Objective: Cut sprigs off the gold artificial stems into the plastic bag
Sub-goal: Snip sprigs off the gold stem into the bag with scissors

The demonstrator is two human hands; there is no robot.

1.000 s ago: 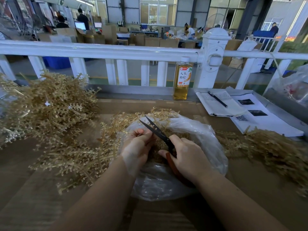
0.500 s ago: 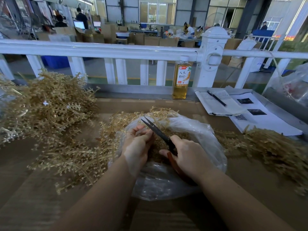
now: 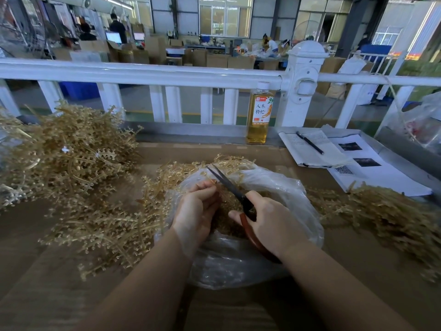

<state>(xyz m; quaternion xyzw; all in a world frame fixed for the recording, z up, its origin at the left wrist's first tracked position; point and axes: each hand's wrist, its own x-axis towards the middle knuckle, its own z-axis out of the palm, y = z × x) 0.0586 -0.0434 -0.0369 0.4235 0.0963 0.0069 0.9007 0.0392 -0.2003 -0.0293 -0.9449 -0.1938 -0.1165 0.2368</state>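
Observation:
A clear plastic bag (image 3: 274, 185) lies open on the brown table with cut gold sprigs (image 3: 226, 204) inside. My left hand (image 3: 195, 211) pinches a thin gold stem (image 3: 212, 181) over the bag's mouth. My right hand (image 3: 269, 220) grips red-handled scissors (image 3: 226, 182); their dark blades are almost closed and point up-left, right beside the stem. A heap of gold stems (image 3: 64, 156) rises at the left, more stems (image 3: 105, 225) lie spread beside my left arm, and another pile (image 3: 386, 218) lies at the right.
A bottle of amber drink (image 3: 260, 115) stands at the table's far edge by a white railing (image 3: 143, 75). An open notebook with a pen (image 3: 310, 143) and printed sheets (image 3: 372, 170) lie at the back right. Another plastic bag (image 3: 427, 123) sits far right.
The scissor blades were spread open and have closed to a narrow gap. My left hand has shifted slightly up toward the blades with the stem.

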